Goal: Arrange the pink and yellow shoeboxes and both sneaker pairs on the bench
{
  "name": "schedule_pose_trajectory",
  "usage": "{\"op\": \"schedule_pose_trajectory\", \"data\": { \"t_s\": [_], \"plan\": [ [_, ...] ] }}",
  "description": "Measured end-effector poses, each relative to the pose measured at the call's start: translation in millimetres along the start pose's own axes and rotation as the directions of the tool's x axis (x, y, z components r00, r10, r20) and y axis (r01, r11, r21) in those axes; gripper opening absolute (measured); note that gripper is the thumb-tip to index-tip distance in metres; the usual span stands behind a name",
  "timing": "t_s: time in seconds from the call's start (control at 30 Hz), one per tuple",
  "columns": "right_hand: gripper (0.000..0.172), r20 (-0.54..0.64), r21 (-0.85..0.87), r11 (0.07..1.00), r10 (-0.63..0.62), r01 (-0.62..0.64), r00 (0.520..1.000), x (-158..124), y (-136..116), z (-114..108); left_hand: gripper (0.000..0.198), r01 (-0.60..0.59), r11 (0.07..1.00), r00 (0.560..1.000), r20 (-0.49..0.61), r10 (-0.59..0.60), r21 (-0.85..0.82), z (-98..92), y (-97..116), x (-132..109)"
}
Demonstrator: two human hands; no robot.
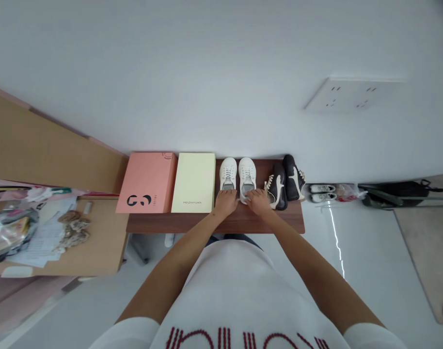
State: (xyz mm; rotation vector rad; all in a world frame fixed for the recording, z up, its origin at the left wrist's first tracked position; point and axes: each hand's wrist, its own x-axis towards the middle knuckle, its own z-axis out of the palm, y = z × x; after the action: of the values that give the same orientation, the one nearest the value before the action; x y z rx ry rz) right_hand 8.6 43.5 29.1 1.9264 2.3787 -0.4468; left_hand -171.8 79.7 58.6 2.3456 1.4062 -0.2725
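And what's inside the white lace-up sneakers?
Grey insoles show inside the white lace-up sneakers; their toe ends are covered, and the left hand hides one heel end.

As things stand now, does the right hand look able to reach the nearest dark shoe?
Probably yes: the right hand is at a white shoe's heel, close to the nearest dark shoe, with nothing visible in between.

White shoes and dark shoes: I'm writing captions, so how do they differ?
The white shoes are mostly white; the dark shoes carry pale side marks. The white shoes stand slightly apart; the dark shoes sit close together. The left hand and right hand are at the white shoes, not the dark shoes. Both pairs have laces and rest on the brown board.
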Motion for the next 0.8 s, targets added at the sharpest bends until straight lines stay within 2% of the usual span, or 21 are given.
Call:
{"op": "schedule_pose_trajectory", "data": {
  "t_s": [0.2, 0.33, 0.43, 0.6, 0.7, 0.73, 0.8],
  "plan": [
    [0.035, -0.169, 0.09, 0.994, 0.083, -0.068, 0.982, -22.8, 24.3, -12.4, 0.028, -0.062, 0.992, 0.998, -0.031, 0.059, -0.108, 0.8, 36.8, 6.4],
    [0.037, -0.221, 0.139, 0.974, 0.207, -0.179, 0.953, -47.1, 56.6, -16.4, 0.026, -0.159, 0.965, 0.987, -0.001, 0.162, -0.209, 12.3, 67.8, 13.6],
    [0.038, -0.244, 0.165, 0.95, 0.3, -0.265, 0.922, -66.0, 85.1, -13.8, 0.027, -0.185, 0.929, 0.979, 0.024, 0.203, -0.322, 23.8, 89.0, 21.9],
    [0.035, -0.265, 0.192, 0.904, 0.423, -0.382, 0.866, -85.5, 134.4, -0.2, 0.039, -0.093, 0.88, 0.979, 0.12, 0.167, -0.466, 44.2, 116.6, 44.1],
    [0.042, -0.296, 0.286, 0.842, 0.532, -0.458, 0.793, -85.5, 161.6, 11.7, 0.045, -0.016, 0.895, 0.97, 0.212, 0.122, -0.445, 56.2, 129.6, 58.2],
    [0.047, -0.284, 0.319, 0.815, 0.569, -0.483, 0.772, -84.1, 169.3, 15.9, 0.045, -0.003, 0.905, 0.964, 0.24, 0.116, -0.426, 59.7, 133.7, 62.4],
    [0.055, -0.197, 0.38, 0.767, 0.613, -0.517, 0.765, -80.3, 181.7, 23.8, 0.042, -0.001, 0.927, 0.951, 0.287, 0.117, -0.374, 65.4, 141.2, 69.9]
  ]
}}
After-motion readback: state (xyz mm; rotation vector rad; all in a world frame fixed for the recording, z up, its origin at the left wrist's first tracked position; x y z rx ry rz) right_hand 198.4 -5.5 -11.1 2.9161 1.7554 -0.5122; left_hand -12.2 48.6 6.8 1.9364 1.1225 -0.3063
